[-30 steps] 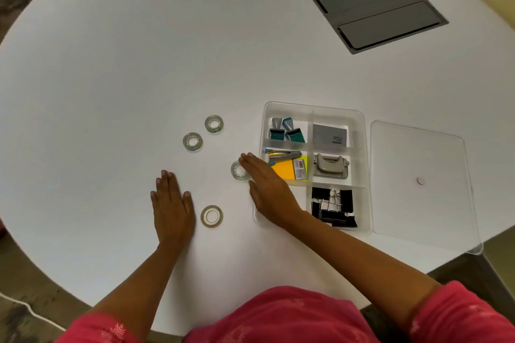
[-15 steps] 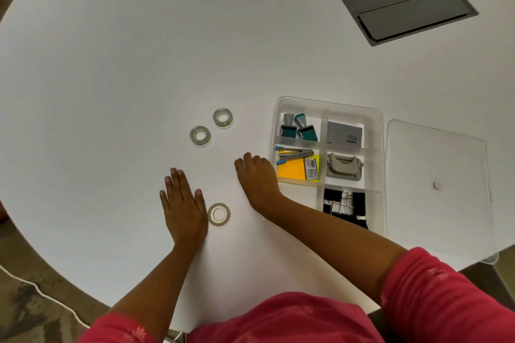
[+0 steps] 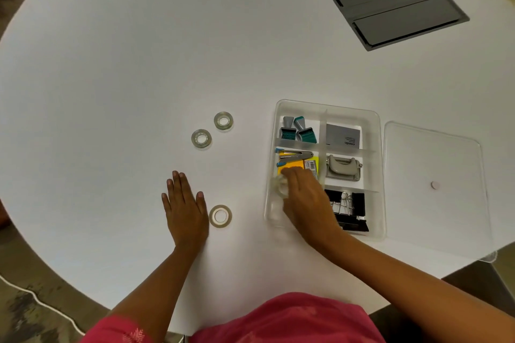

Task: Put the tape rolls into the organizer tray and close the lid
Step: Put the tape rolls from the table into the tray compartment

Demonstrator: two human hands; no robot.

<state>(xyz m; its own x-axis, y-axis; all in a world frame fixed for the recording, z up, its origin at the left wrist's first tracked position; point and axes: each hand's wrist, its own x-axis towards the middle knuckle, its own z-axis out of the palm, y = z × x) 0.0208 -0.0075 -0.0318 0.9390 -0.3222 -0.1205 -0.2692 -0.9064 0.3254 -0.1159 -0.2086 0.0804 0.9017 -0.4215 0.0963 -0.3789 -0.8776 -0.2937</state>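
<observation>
My right hand (image 3: 302, 195) is over the near-left compartment of the clear organizer tray (image 3: 373, 117), fingers closed on a clear tape roll (image 3: 280, 185) that looks blurred. My left hand (image 3: 185, 209) lies flat and open on the white table. A tape roll with a tan edge (image 3: 220, 216) lies just right of its thumb. Two more clear tape rolls (image 3: 201, 139) (image 3: 223, 120) lie farther out, left of the tray. The clear lid (image 3: 434, 186) lies flat on the table to the right of the tray.
The tray's other compartments hold stamps (image 3: 298, 131), a grey box (image 3: 343, 136), a stapler on orange notes (image 3: 295, 160), a hole punch (image 3: 343, 167) and black binder clips (image 3: 348, 209). A grey cable hatch (image 3: 395, 4) sits at the far right. The table edge curves near my body.
My right hand took the tape roll beside the tray's left wall and carried it right, over the tray's near-left compartment. My left hand stayed flat on the table.
</observation>
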